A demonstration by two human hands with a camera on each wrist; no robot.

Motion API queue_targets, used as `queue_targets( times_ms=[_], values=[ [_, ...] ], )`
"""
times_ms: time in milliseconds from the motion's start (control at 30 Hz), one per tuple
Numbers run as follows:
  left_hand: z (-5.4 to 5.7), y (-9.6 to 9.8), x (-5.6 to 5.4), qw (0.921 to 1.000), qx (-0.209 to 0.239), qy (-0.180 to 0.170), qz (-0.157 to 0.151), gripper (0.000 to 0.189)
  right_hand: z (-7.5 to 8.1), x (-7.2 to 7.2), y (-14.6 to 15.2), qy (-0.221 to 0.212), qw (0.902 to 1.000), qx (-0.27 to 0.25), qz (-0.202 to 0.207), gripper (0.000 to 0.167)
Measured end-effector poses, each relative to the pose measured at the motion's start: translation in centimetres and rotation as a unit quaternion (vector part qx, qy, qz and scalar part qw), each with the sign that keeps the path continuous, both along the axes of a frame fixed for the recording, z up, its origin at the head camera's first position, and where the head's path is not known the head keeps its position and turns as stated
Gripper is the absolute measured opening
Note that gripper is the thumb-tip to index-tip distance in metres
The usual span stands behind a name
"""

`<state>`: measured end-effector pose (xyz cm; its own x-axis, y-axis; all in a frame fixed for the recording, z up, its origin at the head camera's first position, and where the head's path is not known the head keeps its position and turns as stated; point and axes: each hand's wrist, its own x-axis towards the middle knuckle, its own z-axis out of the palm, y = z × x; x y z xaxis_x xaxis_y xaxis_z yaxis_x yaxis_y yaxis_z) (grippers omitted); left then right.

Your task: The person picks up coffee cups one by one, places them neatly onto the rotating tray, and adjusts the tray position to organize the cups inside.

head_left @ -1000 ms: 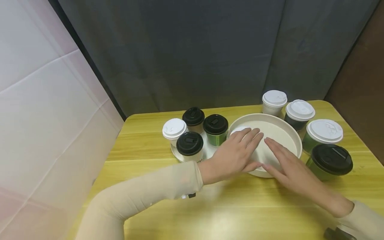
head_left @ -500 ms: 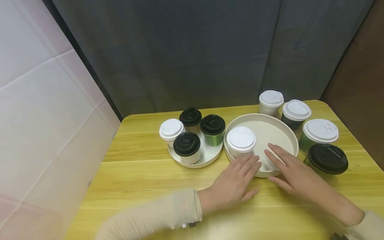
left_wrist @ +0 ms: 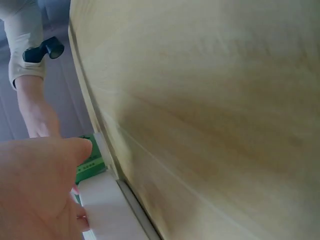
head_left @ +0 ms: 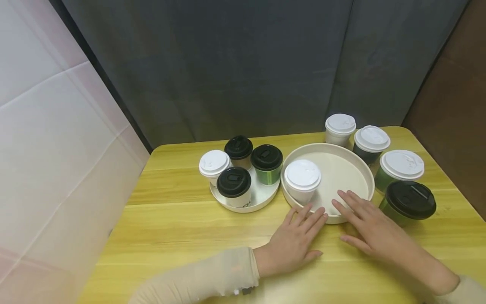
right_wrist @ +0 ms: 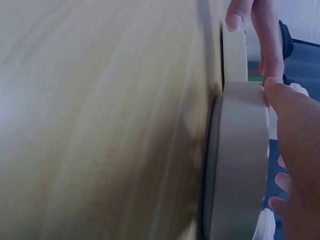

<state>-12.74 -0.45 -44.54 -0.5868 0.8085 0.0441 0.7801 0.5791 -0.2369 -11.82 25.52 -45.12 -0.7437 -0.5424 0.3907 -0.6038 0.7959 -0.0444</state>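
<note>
Both hands lie at the near side of a round cream tray [head_left: 347, 169], fingers extended and nothing gripped. The left hand [head_left: 294, 240] has its fingertips at the tray's front rim, just below a white-lidded paper cup [head_left: 302, 179] that stands inside the tray on its left. Over the front right rim reaches the right hand [head_left: 373, 226], fingers spread and thumb apart. In the left wrist view the left hand [left_wrist: 40, 185] is close beside the tray's pale wall [left_wrist: 110, 207]. The right wrist view has the right hand [right_wrist: 300, 145] along the tray's outer wall [right_wrist: 242, 160].
Left of the tray, a smaller white plate [head_left: 265, 196] bears several lidded cups, among them a green cup with a black lid [head_left: 267, 162]. More cups line the tray's right side, including a big black-lidded one [head_left: 410, 200]. A dark curtain [head_left: 235, 67] hangs behind the table [head_left: 178, 232].
Both hands have drawn back toward the near edge of the tray. The left hand has come off the white-lidded cup, which now shows fully inside the tray.
</note>
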Motion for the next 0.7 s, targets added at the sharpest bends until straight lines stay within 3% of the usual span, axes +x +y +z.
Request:
queue_targets(
  times_ms=[333,700],
  values=[
    [-0.6,-0.2,-0.1,0.9999,0.010,-0.003,0.013,0.084,-0.5,0.4,0.1,-0.003,0.9999,0.017,-0.002,0.080],
    [-0.4,-1.4,-0.7,0.9988,0.041,-0.014,0.024,0.081,-0.4,0.6,-0.1,-0.002,0.9997,0.024,-0.001,0.080]
  ],
)
